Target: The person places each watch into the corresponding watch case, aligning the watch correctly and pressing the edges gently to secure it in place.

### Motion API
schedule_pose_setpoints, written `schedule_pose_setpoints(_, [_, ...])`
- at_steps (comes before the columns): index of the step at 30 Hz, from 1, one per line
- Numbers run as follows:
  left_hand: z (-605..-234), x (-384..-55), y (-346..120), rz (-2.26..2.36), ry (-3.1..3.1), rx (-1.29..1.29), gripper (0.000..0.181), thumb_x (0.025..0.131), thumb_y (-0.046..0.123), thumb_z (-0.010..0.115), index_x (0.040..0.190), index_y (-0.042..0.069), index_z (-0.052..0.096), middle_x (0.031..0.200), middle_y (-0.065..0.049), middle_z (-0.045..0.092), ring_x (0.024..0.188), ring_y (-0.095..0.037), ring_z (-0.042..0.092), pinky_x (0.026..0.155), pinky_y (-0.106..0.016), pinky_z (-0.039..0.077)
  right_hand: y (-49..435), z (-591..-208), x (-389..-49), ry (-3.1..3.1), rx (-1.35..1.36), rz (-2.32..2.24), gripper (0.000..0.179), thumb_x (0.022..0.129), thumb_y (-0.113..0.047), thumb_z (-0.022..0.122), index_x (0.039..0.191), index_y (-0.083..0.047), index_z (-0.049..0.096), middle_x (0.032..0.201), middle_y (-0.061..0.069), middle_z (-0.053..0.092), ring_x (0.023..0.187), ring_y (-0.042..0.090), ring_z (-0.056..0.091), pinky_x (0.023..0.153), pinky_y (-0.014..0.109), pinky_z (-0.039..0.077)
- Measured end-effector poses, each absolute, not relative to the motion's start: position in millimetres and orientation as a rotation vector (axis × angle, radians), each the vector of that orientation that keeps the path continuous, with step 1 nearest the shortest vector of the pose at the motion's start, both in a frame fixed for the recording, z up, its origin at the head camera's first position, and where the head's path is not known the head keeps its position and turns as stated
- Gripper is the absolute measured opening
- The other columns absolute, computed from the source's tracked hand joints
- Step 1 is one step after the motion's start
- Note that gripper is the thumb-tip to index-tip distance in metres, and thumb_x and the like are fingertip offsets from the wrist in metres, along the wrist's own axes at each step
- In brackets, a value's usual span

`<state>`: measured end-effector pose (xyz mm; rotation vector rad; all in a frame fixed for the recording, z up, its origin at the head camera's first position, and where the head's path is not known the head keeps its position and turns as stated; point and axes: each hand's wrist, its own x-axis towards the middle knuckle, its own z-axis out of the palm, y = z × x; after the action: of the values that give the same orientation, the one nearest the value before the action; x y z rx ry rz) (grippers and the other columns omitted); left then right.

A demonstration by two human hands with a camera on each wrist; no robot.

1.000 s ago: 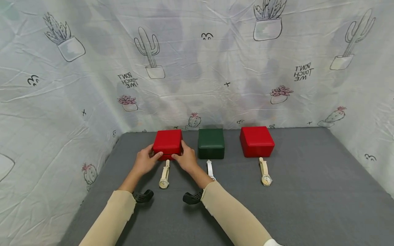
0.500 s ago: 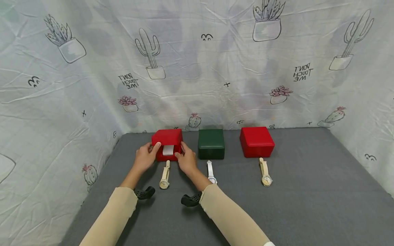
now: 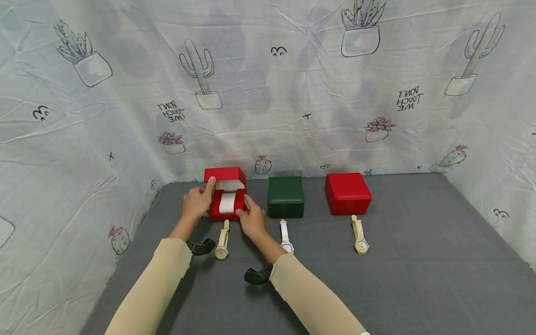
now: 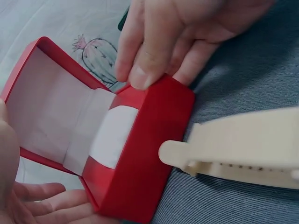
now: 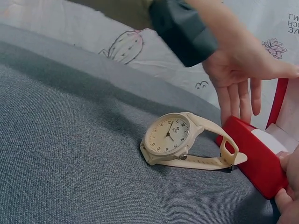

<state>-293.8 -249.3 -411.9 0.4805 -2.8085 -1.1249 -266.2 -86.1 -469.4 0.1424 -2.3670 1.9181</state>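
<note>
A red watch box (image 3: 212,211) stands at the back left of the table with its lid (image 3: 224,173) tilted up, showing a white lining and a white cushion (image 3: 227,203). My left hand (image 3: 197,203) is at the box's left side; its thumb presses the lid's edge and its fingers lie straight along the base in the right wrist view. At the right front corner my right hand (image 3: 253,220) pinches the base, thumb at the front rim and fingers along the side. A cream wristwatch (image 5: 168,135) lies on its side just in front, strap end toward the box.
To the right are a shut green box (image 3: 286,197) and a second red box (image 3: 348,193). A white watch (image 3: 285,236) lies before the green one, partly behind the right forearm; another cream watch (image 3: 360,234) lies before the red one. A patterned cloth (image 3: 259,93) hangs behind the grey table (image 3: 402,279).
The left red box's lid has swung up and back from shut, baring the white cushion. My left hand has risen with the lid; my right hand has stayed at the base.
</note>
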Motion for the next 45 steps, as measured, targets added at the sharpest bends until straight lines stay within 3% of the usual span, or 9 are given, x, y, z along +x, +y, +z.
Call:
schedule_pose_setpoints(4, [-411.4, -298.0, -248.5, -1.089, -2.850, 0.472, 0.091, 0.087, 0.078, 0.031, 0.121, -0.002, 0.057, 0.100, -0.020, 0.062, 0.076, -0.027, 0.065, 0.052, -0.028, 0.055, -85.6, -470.1, -266.7, -2.383, 0.123, 1.905, 0.055, 0.091, -0.004, 0.063, 0.143, -0.003, 0.045, 0.141, 0.013, 0.053, 0.130, 0.023, 0.053, 0.103, 0.036, 0.046])
schedule_pose_setpoints(10, [-415.0, -296.4, -248.2, -1.019, -2.899, 0.355, 0.069, 0.095, 0.060, 0.044, 0.119, -0.003, 0.058, 0.106, -0.022, 0.065, 0.075, -0.027, 0.066, 0.053, -0.026, 0.052, -82.7, -469.2, -266.9, -2.379, 0.113, 1.901, 0.055, 0.092, -0.004, 0.063, 0.143, -0.002, 0.044, 0.142, 0.015, 0.052, 0.130, 0.025, 0.053, 0.103, 0.038, 0.045])
schedule_pose_setpoints(13, [-415.6, -292.9, -249.5, -0.964, -2.951, 0.254, 0.056, 0.095, 0.048, 0.053, 0.120, -0.001, 0.059, 0.106, -0.022, 0.067, 0.079, -0.028, 0.065, 0.060, -0.030, 0.053, -81.6, -469.6, -267.5, -2.378, 0.111, 1.913, 0.056, 0.092, -0.005, 0.063, 0.144, -0.002, 0.043, 0.143, 0.015, 0.051, 0.131, 0.025, 0.052, 0.104, 0.038, 0.045])
schedule_pose_setpoints(16, [-414.2, -289.2, -251.2, -0.898, -3.026, 0.100, 0.049, 0.092, 0.035, 0.061, 0.124, -0.001, 0.057, 0.114, -0.024, 0.066, 0.095, -0.033, 0.063, 0.075, -0.040, 0.057, -80.9, -470.5, -268.2, -2.375, 0.115, 1.926, 0.056, 0.092, -0.005, 0.063, 0.144, -0.001, 0.042, 0.144, 0.015, 0.050, 0.132, 0.025, 0.051, 0.105, 0.038, 0.044])
schedule_pose_setpoints(20, [-410.9, -288.3, -250.6, -0.715, -3.097, -0.153, 0.055, 0.086, 0.027, 0.071, 0.131, 0.000, 0.054, 0.125, -0.025, 0.059, 0.108, -0.037, 0.057, 0.090, -0.052, 0.052, -80.1, -471.5, -268.5, -2.355, 0.125, 1.945, 0.058, 0.092, -0.005, 0.062, 0.145, -0.001, 0.040, 0.147, 0.015, 0.046, 0.133, 0.026, 0.049, 0.106, 0.038, 0.043])
schedule_pose_setpoints(26, [-405.2, -294.8, -246.2, -0.507, -3.108, -0.413, 0.061, 0.079, 0.022, 0.079, 0.134, 0.006, 0.056, 0.135, -0.021, 0.054, 0.119, -0.037, 0.053, 0.101, -0.057, 0.044, -81.7, -473.1, -269.3, -2.334, 0.100, 1.997, 0.062, 0.093, -0.005, 0.061, 0.149, -0.004, 0.034, 0.151, 0.014, 0.042, 0.134, 0.026, 0.048, 0.105, 0.037, 0.043])
schedule_pose_setpoints(35, [-394.9, -305.7, -240.3, -0.373, -3.260, -0.445, 0.071, 0.075, 0.021, 0.082, 0.139, 0.017, 0.054, 0.130, -0.016, 0.061, 0.109, -0.032, 0.054, 0.091, -0.052, 0.052, -88.5, -466.7, -263.3, -2.332, 0.110, 2.051, 0.063, 0.093, -0.003, 0.061, 0.149, -0.003, 0.034, 0.151, 0.015, 0.042, 0.135, 0.027, 0.047, 0.106, 0.037, 0.043])
schedule_pose_setpoints(45, [-396.0, -312.6, -237.2, -0.278, -3.307, -0.495, 0.071, 0.077, 0.018, 0.078, 0.142, 0.016, 0.049, 0.137, -0.018, 0.055, 0.116, -0.038, 0.049, 0.097, -0.058, 0.045, -89.8, -469.9, -265.7, -2.288, 0.115, 2.036, 0.060, 0.093, -0.001, 0.060, 0.148, 0.000, 0.035, 0.150, 0.017, 0.042, 0.135, 0.028, 0.046, 0.106, 0.037, 0.043])
